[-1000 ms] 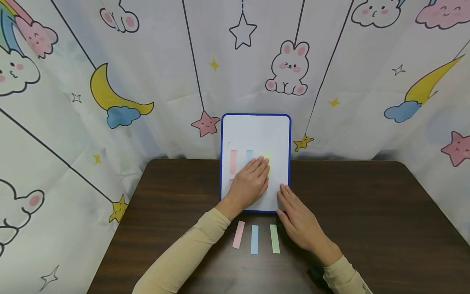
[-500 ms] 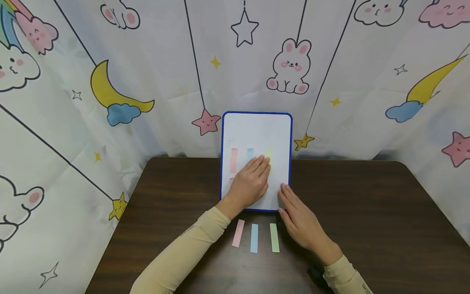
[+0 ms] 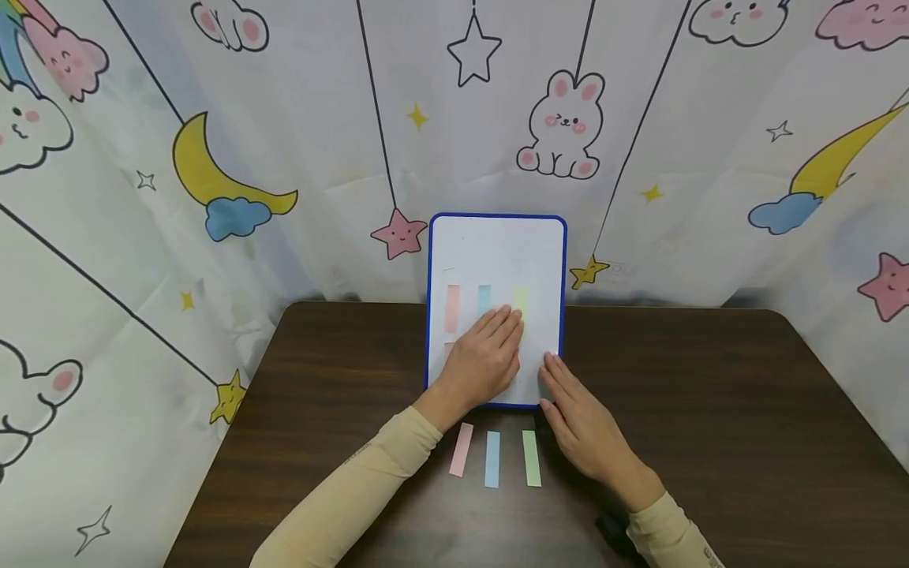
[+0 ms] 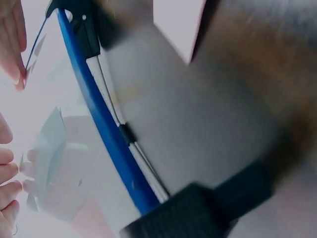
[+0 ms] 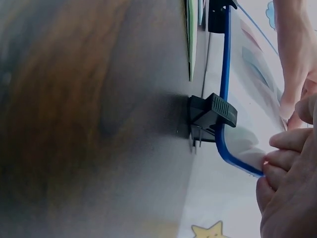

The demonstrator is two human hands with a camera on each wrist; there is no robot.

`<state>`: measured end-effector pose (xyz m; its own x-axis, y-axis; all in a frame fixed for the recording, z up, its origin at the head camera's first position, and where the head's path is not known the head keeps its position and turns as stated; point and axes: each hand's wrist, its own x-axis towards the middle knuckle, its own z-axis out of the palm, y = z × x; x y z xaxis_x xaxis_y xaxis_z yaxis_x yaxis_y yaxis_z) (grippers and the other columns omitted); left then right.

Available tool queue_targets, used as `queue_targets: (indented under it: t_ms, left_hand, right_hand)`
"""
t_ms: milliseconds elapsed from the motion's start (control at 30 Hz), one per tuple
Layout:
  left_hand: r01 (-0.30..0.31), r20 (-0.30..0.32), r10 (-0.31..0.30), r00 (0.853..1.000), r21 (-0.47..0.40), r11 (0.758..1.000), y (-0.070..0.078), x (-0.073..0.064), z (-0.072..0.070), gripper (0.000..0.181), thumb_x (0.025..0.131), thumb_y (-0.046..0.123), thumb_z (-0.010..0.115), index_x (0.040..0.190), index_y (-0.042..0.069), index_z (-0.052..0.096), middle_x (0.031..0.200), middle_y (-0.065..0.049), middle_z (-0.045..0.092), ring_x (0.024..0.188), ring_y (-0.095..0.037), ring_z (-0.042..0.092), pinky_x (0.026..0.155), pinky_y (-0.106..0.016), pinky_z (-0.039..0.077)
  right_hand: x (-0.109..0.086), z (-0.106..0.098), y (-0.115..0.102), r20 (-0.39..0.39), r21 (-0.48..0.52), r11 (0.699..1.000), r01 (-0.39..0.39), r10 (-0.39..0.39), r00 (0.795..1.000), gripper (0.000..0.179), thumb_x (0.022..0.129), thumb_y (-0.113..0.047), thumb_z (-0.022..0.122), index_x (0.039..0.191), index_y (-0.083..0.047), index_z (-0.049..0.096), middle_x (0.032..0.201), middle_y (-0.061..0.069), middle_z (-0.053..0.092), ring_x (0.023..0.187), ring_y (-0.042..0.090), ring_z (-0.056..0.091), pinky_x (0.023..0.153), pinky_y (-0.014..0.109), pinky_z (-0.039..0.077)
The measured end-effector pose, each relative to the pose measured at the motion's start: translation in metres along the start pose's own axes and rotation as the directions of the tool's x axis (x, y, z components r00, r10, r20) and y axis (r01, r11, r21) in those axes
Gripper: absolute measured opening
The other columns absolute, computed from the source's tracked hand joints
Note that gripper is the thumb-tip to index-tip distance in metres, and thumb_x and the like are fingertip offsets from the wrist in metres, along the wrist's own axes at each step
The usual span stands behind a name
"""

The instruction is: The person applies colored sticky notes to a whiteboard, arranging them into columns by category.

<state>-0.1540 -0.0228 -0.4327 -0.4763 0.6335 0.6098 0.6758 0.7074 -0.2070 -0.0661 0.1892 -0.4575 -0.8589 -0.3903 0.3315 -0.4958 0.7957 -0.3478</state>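
My left hand [image 3: 477, 355] lies over the middle of a blue-framed whiteboard [image 3: 497, 244], with its fingers straight and together. Around those fingers, a pink paper strip [image 3: 451, 308], a blue paper strip [image 3: 484, 297] and a pale green paper strip [image 3: 521, 300] stick to the board. A second pink strip [image 3: 449, 348] shows below the first, mostly covered by the hand. My right hand [image 3: 582, 422] rests its extended fingers against the board's lower right edge. In the right wrist view, the right fingertips [image 5: 270, 168] touch the board near its corner.
Before the board, a pink strip [image 3: 461, 450], a blue strip [image 3: 492, 459] and a green strip [image 3: 532, 458] lie on the dark wooden table [image 3: 710, 442]. Black clips [image 5: 223, 110] grip the board's bottom edge. A cartoon-printed curtain [image 3: 327, 95] hangs behind.
My left hand has slid slightly down the board, so a little more of the green strip shows. The right hand stays at the edge. The head view has shifted slightly.
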Motion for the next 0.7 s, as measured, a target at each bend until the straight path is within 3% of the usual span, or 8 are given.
queue_targets:
  t_ms: [200, 367, 533, 700]
  left_hand:
    - [-0.009, 0.001, 0.009, 1.000, -0.060, 0.998, 0.011, -0.015, -0.008, 0.043, 0.094, 0.025, 0.067, 0.131, 0.003, 0.068, 0.139, -0.011, 0.066, 0.134, -0.025, 0.060, 0.118, -0.037, 0.043]
    - [-0.013, 0.011, 0.014, 1.000, -0.106, 0.994, 0.022, -0.027, -0.018, 0.040, 0.094, 0.025, 0.066, 0.128, 0.005, 0.071, 0.138, -0.009, 0.067, 0.132, -0.023, 0.062, 0.117, -0.036, 0.044]
    - [-0.028, 0.065, 0.039, 0.997, -0.165, 0.986, 0.034, -0.041, -0.027, 0.042, 0.098, 0.030, 0.062, 0.130, 0.004, 0.069, 0.138, -0.010, 0.066, 0.132, -0.023, 0.062, 0.117, -0.036, 0.044]
    - [-0.040, 0.147, 0.069, 0.987, -0.192, 0.981, 0.044, -0.051, -0.036, 0.049, 0.102, 0.041, 0.057, 0.134, 0.005, 0.066, 0.140, -0.009, 0.065, 0.135, -0.022, 0.060, 0.118, -0.036, 0.044]
  right_hand:
    - [-0.003, -0.002, -0.003, 0.011, 0.002, 1.000, -0.009, 0.009, 1.000, 0.054, 0.105, -0.023, 0.053, 0.153, -0.001, 0.043, 0.166, 0.015, 0.033, 0.153, 0.032, 0.034, 0.121, 0.009, -0.001]
    - [-0.007, -0.007, -0.007, -0.049, 0.009, 0.999, 0.034, -0.034, 0.998, 0.052, 0.102, -0.017, 0.057, 0.150, 0.001, 0.047, 0.162, 0.017, 0.040, 0.150, 0.033, 0.040, 0.123, 0.009, 0.002]
    - [-0.009, -0.011, -0.013, -0.103, 0.003, 0.995, 0.105, -0.104, 0.989, 0.051, 0.099, -0.012, 0.060, 0.146, 0.005, 0.050, 0.157, 0.021, 0.045, 0.146, 0.035, 0.045, 0.125, 0.011, 0.006]
    - [-0.012, -0.014, -0.020, -0.086, -0.012, 0.993, 0.116, -0.116, 0.989, 0.051, 0.100, -0.013, 0.059, 0.147, 0.006, 0.049, 0.157, 0.022, 0.045, 0.145, 0.037, 0.045, 0.125, 0.012, 0.003]
